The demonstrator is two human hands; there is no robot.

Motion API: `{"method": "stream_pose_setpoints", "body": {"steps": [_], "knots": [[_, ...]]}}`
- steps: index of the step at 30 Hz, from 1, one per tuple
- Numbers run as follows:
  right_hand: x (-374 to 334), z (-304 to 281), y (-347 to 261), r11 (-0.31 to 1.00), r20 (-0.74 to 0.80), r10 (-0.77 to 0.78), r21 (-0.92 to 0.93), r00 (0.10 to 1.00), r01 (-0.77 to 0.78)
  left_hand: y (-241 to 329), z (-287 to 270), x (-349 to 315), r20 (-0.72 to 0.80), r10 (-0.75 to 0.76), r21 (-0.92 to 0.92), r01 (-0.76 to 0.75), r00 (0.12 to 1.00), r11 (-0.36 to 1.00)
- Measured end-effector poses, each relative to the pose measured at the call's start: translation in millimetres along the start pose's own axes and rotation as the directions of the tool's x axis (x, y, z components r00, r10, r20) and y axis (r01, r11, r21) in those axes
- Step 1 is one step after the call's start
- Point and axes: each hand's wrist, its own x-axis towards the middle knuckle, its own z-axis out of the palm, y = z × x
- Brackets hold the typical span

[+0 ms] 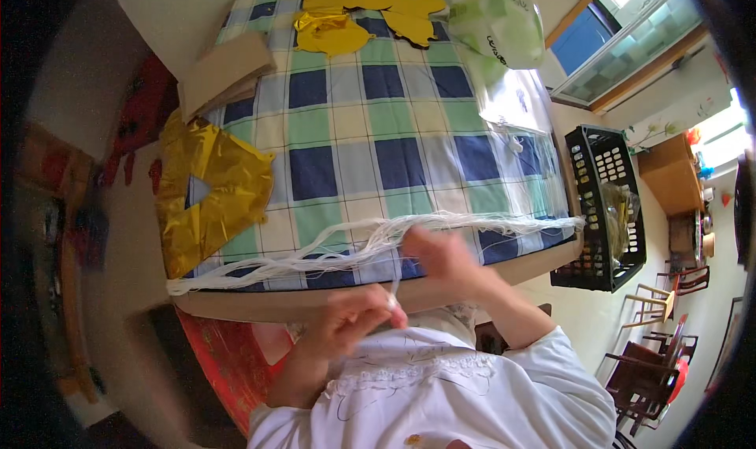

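A long bundle of loose white strings (315, 261) stretches across the near edge of a checked cloth. Close to my body, my left hand (354, 315) is closed, its thumb and forefinger pinching a short white strand (393, 295) that rises toward the bundle. My right hand (443, 260) is at the bundle's near side, right of the left hand. Motion smears its fingers, so I cannot tell whether it grips a string. Whether the pinched strand joins the bundle cannot be made out.
The blue, green and cream checked cloth (339, 134) covers a table-like surface. Gold foil (224, 185) and folded cardboard (224, 71) lie at left. Flat yellow-gold shapes (339, 35), a green-white plastic bag (500, 27) and clear plastic packaging (516, 102) lie farther back. A black crate (606, 244) stands right.
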Motion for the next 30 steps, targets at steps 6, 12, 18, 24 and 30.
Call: {"method": "stream_pose_setpoints", "body": {"steps": [6,12,18,24,30], "knots": [[-20.7,20.0,-8.1,0.965,0.216,-0.254,-0.015,0.943,0.263,-20.9,-19.3,6.6,-0.078,0.221,0.784,-0.077,0.972,0.616],[-30.2,45.0,10.5,0.960,0.075,-0.265,-0.070,0.961,0.270,-25.0,-8.5,9.8,-0.366,0.097,0.202,-0.023,0.926,0.979],[-7.6,7.3,0.6,0.998,0.028,-0.038,-0.055,0.999,0.039,-21.8,-0.9,5.2,-0.080,0.110,0.802,-0.002,0.991,0.598],[-25.2,31.5,-4.7,0.988,0.050,-0.156,0.011,0.987,0.156,-28.0,-6.0,10.2,-0.323,0.229,0.656,0.043,0.918,0.754],[-16.0,16.1,2.3,0.992,-0.116,-0.102,-0.087,0.988,0.092,-5.9,9.1,1.2,-0.066,-0.064,0.267,0.080,0.996,0.960]]}}
